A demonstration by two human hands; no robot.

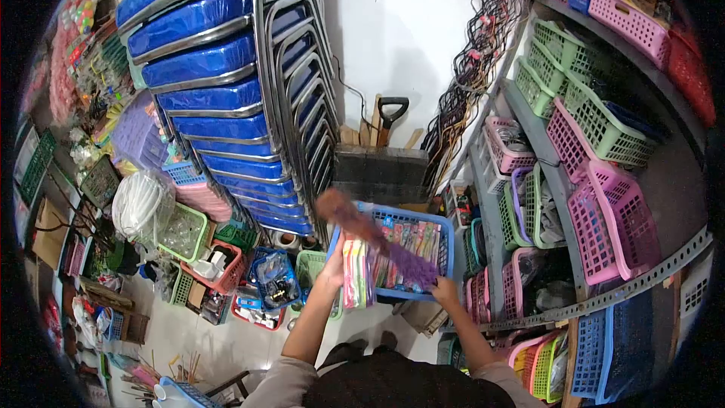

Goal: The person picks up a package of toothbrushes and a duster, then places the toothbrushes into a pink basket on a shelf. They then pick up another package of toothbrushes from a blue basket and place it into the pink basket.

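Head view: your left hand (333,269) is clenched around a bundle of packets (356,272), pink, yellow and green, held upright just at the near left corner of the blue basket (447,242). Your right hand (446,292) is at the basket's near right corner, fingers closed on the lower end of a purple strip (408,261). The strip runs diagonally up-left across the basket and its far end is blurred, so you can't tell what it is exactly. The blue basket sits in front of you, between both hands, filled with more coloured packets. What it rests on can't be told.

On your left is a tall pile of stacked blue chairs (219,91) with metal frames, leaning against the white wall (393,23). A shovel handle (392,112) stands in the corner behind the basket. On your right is a metal rack (642,281) holding pink baskets (612,219) and green baskets (596,117), many tipped on edge. Down on the floor (196,332) at left are more small baskets of goods, 1 red basket (220,270) among them.
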